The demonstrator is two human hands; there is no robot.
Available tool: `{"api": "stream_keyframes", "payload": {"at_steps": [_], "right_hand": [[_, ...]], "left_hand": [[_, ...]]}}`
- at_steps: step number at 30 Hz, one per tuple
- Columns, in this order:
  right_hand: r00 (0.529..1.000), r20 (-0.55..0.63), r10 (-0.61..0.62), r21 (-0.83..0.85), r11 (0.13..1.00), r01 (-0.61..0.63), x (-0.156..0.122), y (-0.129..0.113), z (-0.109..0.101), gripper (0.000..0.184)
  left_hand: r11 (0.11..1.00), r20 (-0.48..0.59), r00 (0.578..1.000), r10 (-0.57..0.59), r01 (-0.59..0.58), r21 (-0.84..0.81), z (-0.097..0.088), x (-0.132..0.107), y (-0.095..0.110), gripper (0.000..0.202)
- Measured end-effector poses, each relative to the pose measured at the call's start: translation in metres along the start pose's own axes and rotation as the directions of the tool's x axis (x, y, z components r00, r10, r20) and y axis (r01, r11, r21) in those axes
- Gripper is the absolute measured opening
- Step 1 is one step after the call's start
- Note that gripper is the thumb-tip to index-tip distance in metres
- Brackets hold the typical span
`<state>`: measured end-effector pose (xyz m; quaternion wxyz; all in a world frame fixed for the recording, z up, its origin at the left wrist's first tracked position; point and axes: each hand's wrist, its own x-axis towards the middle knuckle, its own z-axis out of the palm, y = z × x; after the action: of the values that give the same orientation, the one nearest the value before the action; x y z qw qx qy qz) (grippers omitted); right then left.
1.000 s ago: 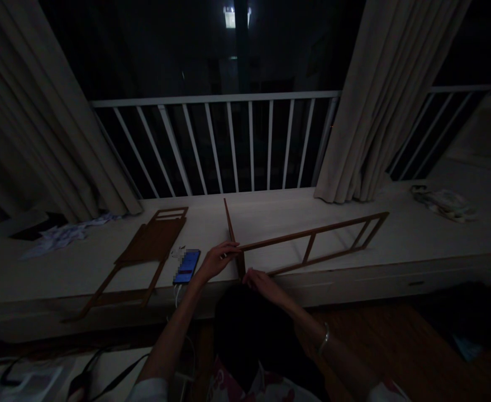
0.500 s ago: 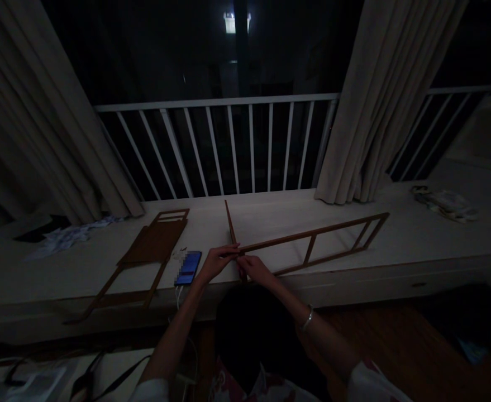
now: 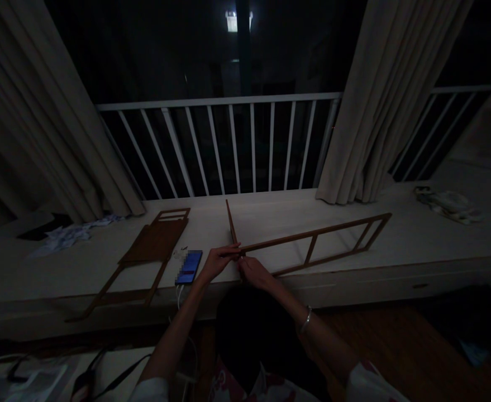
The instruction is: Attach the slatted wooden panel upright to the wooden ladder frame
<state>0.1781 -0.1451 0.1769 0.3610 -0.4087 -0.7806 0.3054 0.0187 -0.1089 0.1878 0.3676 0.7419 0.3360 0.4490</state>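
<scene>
A brown wooden frame (image 3: 285, 240) with crossbars lies on the white ledge, meeting a second thin wooden part (image 3: 230, 219) at an angle right by my hands. My left hand (image 3: 220, 260) grips the frame at this joint, its fingers stretched along the top and the thumb below. Just under the joint, my right hand (image 3: 254, 272) is closed in a pinch against the wood. Whatever its fingertips hold is too small and dark to make out. A silver bangle (image 3: 306, 319) circles my right wrist.
A folded wooden chair-like piece (image 3: 151, 243) lies at left, its legs past the ledge (image 3: 270, 209) edge. Between it and my left hand is a phone (image 3: 189, 267) with white cables. White railings (image 3: 251, 148) and curtains (image 3: 356, 111) stand behind; a pale cloth bundle (image 3: 450, 204) lies far right.
My right hand has turned slightly at the joint, its fingers still pinched. My left hand and the wooden frame hold their place; the view has shifted a little.
</scene>
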Motion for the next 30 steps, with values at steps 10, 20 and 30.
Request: {"api": "stream_keyframes", "payload": {"at_steps": [10,20,30], "right_hand": [[0.999,0.028,-0.028,0.161,0.987,0.024,0.000,0.012,0.004,0.048],[0.993,-0.110,-0.041,0.075,0.996,0.049,0.004,0.010,0.007,0.042],[0.988,-0.133,-0.076,0.037,0.996,0.082,0.001,0.011,0.011,0.040]], "left_hand": [[0.999,-0.020,0.999,-0.025,0.026,0.020,0.001,0.001,0.009,0.022],[0.998,-0.013,0.998,-0.064,0.064,0.004,0.001,0.000,0.007,0.024],[0.998,-0.002,0.998,-0.056,0.056,0.006,0.000,-0.001,0.002,0.024]]}}
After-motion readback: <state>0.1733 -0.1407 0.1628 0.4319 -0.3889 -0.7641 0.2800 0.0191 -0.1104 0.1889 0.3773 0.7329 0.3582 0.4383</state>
